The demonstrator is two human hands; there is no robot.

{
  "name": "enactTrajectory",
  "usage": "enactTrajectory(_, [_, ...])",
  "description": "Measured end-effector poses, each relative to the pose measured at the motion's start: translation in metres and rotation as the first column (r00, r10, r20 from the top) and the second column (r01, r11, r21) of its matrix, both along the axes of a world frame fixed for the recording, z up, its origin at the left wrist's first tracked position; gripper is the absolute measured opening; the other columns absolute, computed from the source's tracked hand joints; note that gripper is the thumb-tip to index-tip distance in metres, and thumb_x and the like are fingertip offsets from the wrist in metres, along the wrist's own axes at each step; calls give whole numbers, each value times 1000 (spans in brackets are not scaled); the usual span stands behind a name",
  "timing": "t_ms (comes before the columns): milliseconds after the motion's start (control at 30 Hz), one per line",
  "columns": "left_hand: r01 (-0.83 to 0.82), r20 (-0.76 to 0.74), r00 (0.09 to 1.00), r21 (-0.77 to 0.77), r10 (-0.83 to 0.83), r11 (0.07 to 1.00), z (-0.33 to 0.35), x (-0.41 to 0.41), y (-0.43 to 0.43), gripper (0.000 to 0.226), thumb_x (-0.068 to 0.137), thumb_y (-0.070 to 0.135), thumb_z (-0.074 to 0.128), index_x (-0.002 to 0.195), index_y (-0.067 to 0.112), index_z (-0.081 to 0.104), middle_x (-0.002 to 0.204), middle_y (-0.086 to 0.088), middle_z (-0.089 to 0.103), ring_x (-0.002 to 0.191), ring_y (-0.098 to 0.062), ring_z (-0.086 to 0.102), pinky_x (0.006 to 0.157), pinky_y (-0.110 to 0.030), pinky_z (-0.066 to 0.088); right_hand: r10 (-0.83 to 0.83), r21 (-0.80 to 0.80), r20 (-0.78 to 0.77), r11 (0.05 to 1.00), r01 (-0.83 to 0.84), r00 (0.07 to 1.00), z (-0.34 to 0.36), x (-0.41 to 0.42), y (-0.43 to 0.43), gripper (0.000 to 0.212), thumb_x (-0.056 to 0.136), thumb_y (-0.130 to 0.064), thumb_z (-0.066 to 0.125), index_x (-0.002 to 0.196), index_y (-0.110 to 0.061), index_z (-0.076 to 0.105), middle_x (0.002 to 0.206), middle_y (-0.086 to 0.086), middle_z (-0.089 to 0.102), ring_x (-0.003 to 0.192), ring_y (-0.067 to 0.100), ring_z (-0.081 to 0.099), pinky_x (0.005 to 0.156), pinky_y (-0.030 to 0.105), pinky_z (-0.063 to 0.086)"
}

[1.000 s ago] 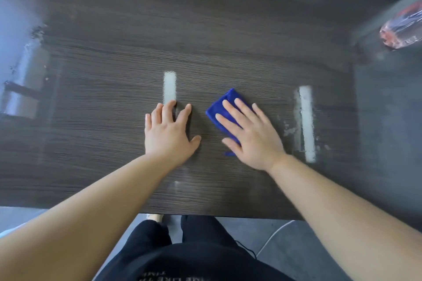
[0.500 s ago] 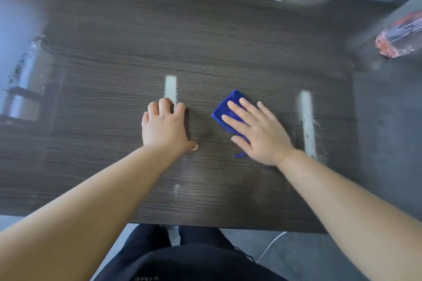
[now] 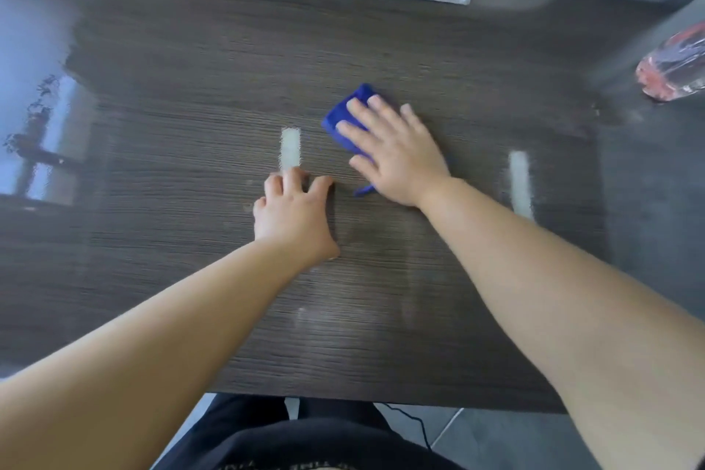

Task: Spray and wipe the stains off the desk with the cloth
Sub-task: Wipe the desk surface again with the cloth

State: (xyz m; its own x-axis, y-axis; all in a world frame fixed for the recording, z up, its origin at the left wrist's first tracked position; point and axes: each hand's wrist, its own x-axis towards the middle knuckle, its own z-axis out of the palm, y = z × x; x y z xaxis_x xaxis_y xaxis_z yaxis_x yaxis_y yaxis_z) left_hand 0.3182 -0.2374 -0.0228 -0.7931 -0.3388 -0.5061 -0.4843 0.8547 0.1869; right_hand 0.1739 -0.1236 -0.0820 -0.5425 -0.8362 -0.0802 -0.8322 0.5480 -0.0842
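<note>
Flat-fingered, my right hand (image 3: pixel 396 156) presses the folded blue cloth (image 3: pixel 345 114) onto the dark wood-grain desk (image 3: pixel 190 279), just right of centre. My left hand (image 3: pixel 293 214) rests beside it, relaxed, holding nothing. With a pale white streak (image 3: pixel 290 148) at my left fingertips and a second pale streak (image 3: pixel 519 183) further right, wiping looks unfinished.

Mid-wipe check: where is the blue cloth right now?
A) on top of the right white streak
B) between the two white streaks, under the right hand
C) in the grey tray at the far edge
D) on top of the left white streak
B: the blue cloth lies flat under the right hand, between the left white streak and the right white streak, touching neither.
</note>
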Motion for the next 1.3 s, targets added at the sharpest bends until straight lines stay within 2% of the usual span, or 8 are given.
enactTrajectory(133, [89, -46, 995, 51, -87, 995, 0, -13, 27, 78, 72, 43, 68, 139, 31, 29, 144, -3, 20, 132, -30, 21, 104, -42, 29, -629, 18, 20, 778, 628, 777, 3, -40, 55, 52, 100, -42, 25, 149, -27, 24, 160, -1, 9, 146, 24, 6, 116, 50, 9])
enactTrajectory(200, [126, -48, 991, 61, -123, 990, -3, -18, 40, 78, 74, 48, 65, 140, 31, 28, 147, -3, 18, 133, -30, 19, 107, -45, 25, -726, 17, 19, 688, 726, 688, 2, -17, 65, 53, 101, -42, 25, 151, -25, 21, 160, 2, 6, 146, 25, 4, 116, 50, 8])
enactTrajectory(467, [206, 8, 979, -9, -206, 978, -9, -33, 65, 86, 76, 57, 59, 146, 26, 18, 151, -6, 10, 139, -34, 8, 110, -59, 17, -467, -29, 23, 884, 467, 884, -3, 39, 108, 53, 96, -44, 28, 143, -23, 39, 153, 5, 30, 141, 30, 26, 110, 54, 24])
enactTrajectory(700, [416, 12, 909, -50, -416, 908, -10, -38, 102, 93, 80, 61, 54, 149, 25, 3, 156, -5, -2, 143, -33, -1, 114, -56, 11, -830, 75, 68, 558, 826, 554, 9, -55, 157, 52, 101, -42, 20, 151, -29, 14, 160, -2, -1, 146, 21, -3, 117, 47, 4])
enactTrajectory(900, [415, 36, 910, -55, -414, 908, -10, -46, 113, 95, 77, 67, 53, 148, 22, 8, 153, -7, 7, 140, -36, 6, 110, -59, 16, -708, -6, 5, 706, 708, 706, -1, 78, 167, 57, 95, -45, 29, 145, -19, 36, 154, 11, 27, 142, 33, 23, 110, 56, 24])
enactTrajectory(1000, [411, 43, 912, -63, -409, 909, -8, -51, 110, 90, 80, 66, 49, 148, 21, 11, 150, -7, 12, 138, -36, 10, 109, -58, 20, -652, -12, 19, 758, 652, 758, 0, 40, 173, 55, 95, -47, 31, 143, -21, 39, 154, 8, 28, 142, 31, 24, 110, 56, 24])
enactTrajectory(1167, [382, 31, 924, -64, -381, 922, -13, -43, 114, 83, 85, 60, 45, 149, 23, 7, 155, -6, 4, 141, -35, 4, 113, -57, 12, -799, 53, 74, 601, 797, 597, 5, -43, 196, 52, 101, -42, 24, 151, -27, 19, 160, -1, 3, 146, 21, 0, 117, 47, 6])
enactTrajectory(1300, [334, -33, 942, -31, -335, 942, -16, -34, 115, 80, 88, 55, 45, 150, 25, 4, 157, -5, 2, 143, -33, -2, 115, -56, 5, -838, -6, 39, 545, 839, 544, 0, 35, 200, 53, 100, -42, 28, 150, -23, 23, 159, 5, 11, 146, 27, 7, 115, 50, 10])
